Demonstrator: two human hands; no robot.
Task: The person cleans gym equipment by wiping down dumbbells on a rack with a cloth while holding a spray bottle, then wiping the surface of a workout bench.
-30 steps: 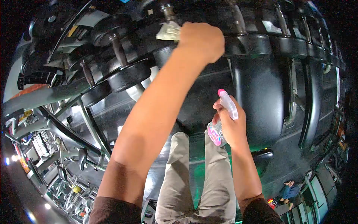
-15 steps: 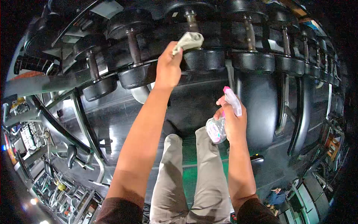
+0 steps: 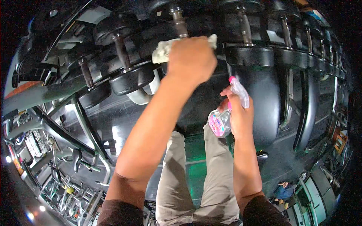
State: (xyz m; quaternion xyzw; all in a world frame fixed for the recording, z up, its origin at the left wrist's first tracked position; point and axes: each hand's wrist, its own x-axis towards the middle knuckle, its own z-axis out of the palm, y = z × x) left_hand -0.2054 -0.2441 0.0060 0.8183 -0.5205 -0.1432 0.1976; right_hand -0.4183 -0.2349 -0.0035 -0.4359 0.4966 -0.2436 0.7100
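Note:
My left hand [image 3: 192,59] presses a pale cloth [image 3: 162,51] against the near head of a black dumbbell on the rack. Cloth sticks out on both sides of the fist, and most of that dumbbell head is hidden beneath it. The metal handle [image 3: 178,23] of the same dumbbell shows just beyond my knuckles. Lower down, my right hand [image 3: 241,119] grips a clear spray bottle [image 3: 217,125] with a pink nozzle and a pink label. Its fingers wrap around the neck and trigger, and the bottle is held tilted, away from the rack.
More black dumbbells [image 3: 132,79] line the rack to the left and right. A black padded bench [image 3: 260,109] stands below the rack on the right. Metal frame bars [image 3: 85,120] rise at the left, with gym machines behind. A person [image 3: 283,190] is at the lower right.
My left hand has moved slightly right and down, and the cloth is now spread under it over the dumbbell head. The spray bottle has shifted slightly upward with my right hand.

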